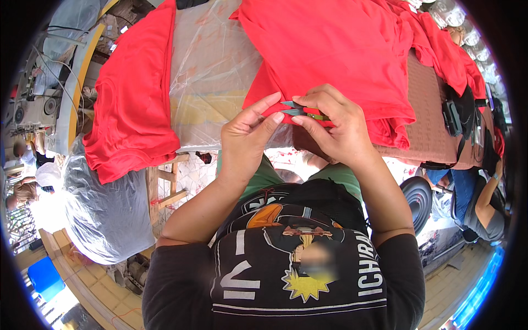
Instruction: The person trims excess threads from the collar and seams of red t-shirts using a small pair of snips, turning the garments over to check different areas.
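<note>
snips: mid-frame, axis horizontal, tips left | right hand closed around handle | left hand pinches red shirt edge at tips

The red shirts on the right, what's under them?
The red shirts lie on a brown mat and clear plastic sheet over the table. What lies beneath their middle is covered.

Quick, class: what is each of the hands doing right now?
Left hand: fingers pinched on the edge of the red garment by the blades.
Right hand: closed around small thread snips.
</note>
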A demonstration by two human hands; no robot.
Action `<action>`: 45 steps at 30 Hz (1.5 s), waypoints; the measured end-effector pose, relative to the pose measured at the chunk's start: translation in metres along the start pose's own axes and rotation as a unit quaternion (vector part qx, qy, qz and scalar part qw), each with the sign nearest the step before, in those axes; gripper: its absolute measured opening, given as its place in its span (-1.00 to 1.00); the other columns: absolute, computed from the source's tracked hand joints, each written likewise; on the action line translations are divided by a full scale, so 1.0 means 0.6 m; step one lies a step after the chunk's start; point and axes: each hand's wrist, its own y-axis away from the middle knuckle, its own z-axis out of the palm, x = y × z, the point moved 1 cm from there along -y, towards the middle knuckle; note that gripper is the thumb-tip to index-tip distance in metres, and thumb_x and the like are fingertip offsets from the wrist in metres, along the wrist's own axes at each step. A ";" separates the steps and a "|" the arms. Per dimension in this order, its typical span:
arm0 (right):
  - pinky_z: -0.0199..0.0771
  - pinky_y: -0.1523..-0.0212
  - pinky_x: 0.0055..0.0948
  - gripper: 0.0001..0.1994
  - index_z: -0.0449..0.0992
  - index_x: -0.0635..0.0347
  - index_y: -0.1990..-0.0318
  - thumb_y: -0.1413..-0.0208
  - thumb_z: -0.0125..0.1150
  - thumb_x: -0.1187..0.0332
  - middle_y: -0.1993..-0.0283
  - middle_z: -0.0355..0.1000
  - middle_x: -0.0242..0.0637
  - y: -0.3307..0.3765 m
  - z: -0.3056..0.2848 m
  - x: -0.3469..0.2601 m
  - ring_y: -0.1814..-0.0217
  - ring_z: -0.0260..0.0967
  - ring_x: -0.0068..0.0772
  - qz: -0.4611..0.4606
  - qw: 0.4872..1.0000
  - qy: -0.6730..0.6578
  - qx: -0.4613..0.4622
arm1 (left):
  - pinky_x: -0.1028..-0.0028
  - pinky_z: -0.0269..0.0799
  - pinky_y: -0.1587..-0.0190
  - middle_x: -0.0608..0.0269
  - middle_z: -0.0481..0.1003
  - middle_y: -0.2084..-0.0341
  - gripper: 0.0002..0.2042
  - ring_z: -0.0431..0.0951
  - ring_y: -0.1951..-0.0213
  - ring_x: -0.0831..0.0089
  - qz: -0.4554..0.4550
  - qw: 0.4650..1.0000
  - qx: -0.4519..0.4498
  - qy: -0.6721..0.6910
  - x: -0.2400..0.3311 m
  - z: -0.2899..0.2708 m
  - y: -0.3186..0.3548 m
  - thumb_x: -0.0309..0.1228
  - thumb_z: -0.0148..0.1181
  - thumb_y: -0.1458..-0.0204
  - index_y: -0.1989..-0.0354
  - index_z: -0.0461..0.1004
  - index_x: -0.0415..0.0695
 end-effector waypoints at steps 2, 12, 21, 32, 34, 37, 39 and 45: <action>0.46 0.37 -0.33 -0.78 0.53 0.15 0.24 0.09 0.34 0.37 0.33 0.44 -0.30 -0.001 0.001 -0.001 0.32 0.45 -0.21 -0.006 1.000 0.005 -0.002 | 0.60 0.37 0.05 0.21 0.57 0.22 -0.63 0.51 0.19 0.62 -0.006 1.000 -0.004 0.002 -0.001 -0.003 0.000 -0.53 0.20 -0.09 -0.10 0.41 -0.24; 0.46 0.37 -0.34 -0.83 0.52 0.16 0.28 0.07 0.32 0.39 0.35 0.44 -0.28 0.001 0.003 0.002 0.34 0.46 -0.21 0.005 1.000 -0.003 -0.011 | 0.66 0.37 0.13 0.27 0.56 0.29 -0.63 0.49 0.25 0.68 -0.021 1.000 0.009 -0.011 -0.005 -0.005 0.001 -0.53 0.20 -0.09 -0.10 0.42 -0.23; 0.49 0.31 -0.36 -0.78 0.52 0.21 0.24 0.06 0.34 0.39 0.30 0.46 -0.22 0.001 -0.007 -0.004 0.28 0.49 -0.20 0.034 0.999 -0.018 0.017 | 0.70 0.37 0.22 0.31 0.56 0.33 -0.67 0.48 0.30 0.71 -0.029 0.998 0.006 -0.061 -0.002 -0.005 -0.005 -0.50 0.22 -0.08 -0.05 0.46 -0.21; 0.28 0.26 -0.68 -0.80 0.50 0.23 0.14 -0.08 0.28 0.46 0.26 0.41 -0.42 0.002 -0.039 0.024 0.29 0.30 -0.68 0.120 0.983 -0.045 0.134 | -0.21 -0.05 -0.24 -0.07 0.11 -0.28 -0.30 -0.08 -0.36 -0.12 0.005 0.498 0.267 -0.825 0.107 -0.228 0.031 -0.07 0.36 0.19 -0.21 0.31 0.13; 0.30 0.22 -0.65 -0.81 0.49 0.24 0.14 -0.08 0.27 0.46 0.24 0.41 -0.39 -0.006 -0.031 0.020 0.25 0.32 -0.64 0.110 0.985 -0.058 0.123 | -0.36 -0.13 -0.21 -0.06 -0.03 -0.33 -0.30 -0.16 -0.36 -0.24 -0.069 0.602 0.291 -0.740 0.039 -0.309 0.028 -0.17 0.31 0.19 -0.24 0.26 0.13; 0.33 0.18 -0.61 -0.80 0.49 0.26 0.14 -0.09 0.26 0.45 0.22 0.41 -0.35 -0.011 -0.025 0.006 0.20 0.34 -0.58 0.084 0.990 -0.042 0.104 | -0.35 -0.10 -0.21 -0.09 -0.02 -0.33 -0.33 -0.14 -0.36 -0.20 0.008 0.699 0.222 -0.679 0.024 -0.382 0.037 -0.30 0.23 0.19 -0.23 0.27 0.15; 0.33 0.18 -0.61 -0.80 0.49 0.26 0.13 -0.09 0.26 0.46 0.21 0.41 -0.36 -0.009 -0.028 0.005 0.20 0.35 -0.59 0.079 0.991 -0.029 0.104 | -0.36 -0.10 -0.20 -0.09 -0.03 -0.34 -0.33 -0.15 -0.37 -0.18 0.021 0.729 0.175 -0.661 0.030 -0.414 0.039 -0.33 0.21 0.21 -0.23 0.26 0.15; 0.30 0.22 -0.65 -0.79 0.49 0.26 0.13 -0.08 0.27 0.46 0.25 0.41 -0.40 0.009 -0.056 0.015 0.26 0.31 -0.64 0.113 0.982 -0.012 0.149 | 0.08 -0.04 -0.34 -0.08 0.02 -0.33 -0.36 -0.07 -0.37 -0.08 -0.087 0.662 0.147 -0.729 0.085 -0.384 0.037 -0.42 0.20 0.18 -0.22 0.30 0.12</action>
